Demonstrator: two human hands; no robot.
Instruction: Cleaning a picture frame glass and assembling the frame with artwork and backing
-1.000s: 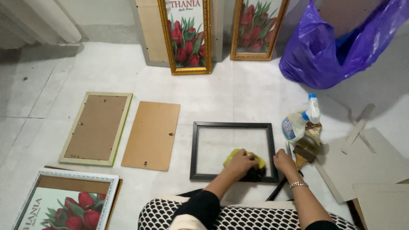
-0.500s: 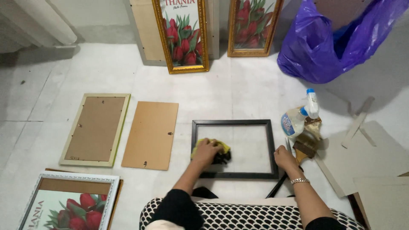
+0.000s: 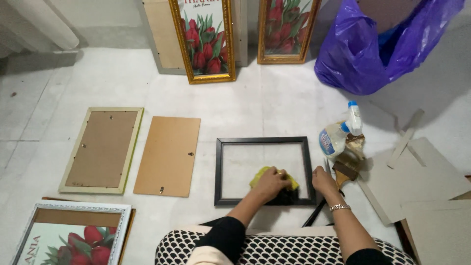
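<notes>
A black picture frame (image 3: 221, 167) lies flat on the white floor in front of me. My left hand (image 3: 271, 182) presses a yellow cloth (image 3: 260, 172) onto the glass near the frame's lower right part. The cloth has a dark underside that shows below my fingers. My right hand (image 3: 325, 182), with a bracelet on the wrist, rests on the frame's right edge and holds it steady.
A spray bottle (image 3: 338, 137) and a brush (image 3: 348, 167) lie right of the frame, beside grey card sheets (image 3: 417, 176). To the left lie a brown backing board (image 3: 168, 154) and a face-down cream frame (image 3: 100, 149). Tulip pictures (image 3: 203, 41) and a purple bag (image 3: 373, 49) stand at the back.
My left hand slid the cloth left across the glass, then back toward the right. My right hand stayed on the frame's right edge.
</notes>
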